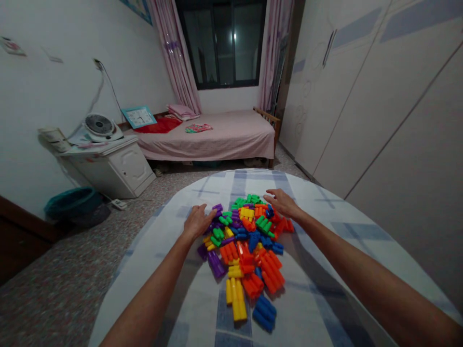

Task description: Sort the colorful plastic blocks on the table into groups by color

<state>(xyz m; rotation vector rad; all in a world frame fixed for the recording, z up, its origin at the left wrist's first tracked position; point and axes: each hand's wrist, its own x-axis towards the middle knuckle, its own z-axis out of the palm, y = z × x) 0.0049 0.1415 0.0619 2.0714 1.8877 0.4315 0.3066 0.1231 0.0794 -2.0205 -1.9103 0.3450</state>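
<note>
A heap of colourful plastic building blocks [248, 246], orange, yellow, blue, green and purple, lies on a table covered with a white and blue checked cloth [325, 289]. My left hand [197, 221] rests palm down on the heap's left edge, fingers bent over purple blocks. My right hand [281, 202] lies flat over the heap's far right side, fingers stretched out above orange and blue blocks. Neither hand visibly lifts a block.
A bed with a pink cover [220, 135] stands under a dark window at the back. A white cabinet [112, 166] with a small fan [99, 125] is at left, a teal basin [72, 202] on the floor, wardrobe doors [379, 96] at right.
</note>
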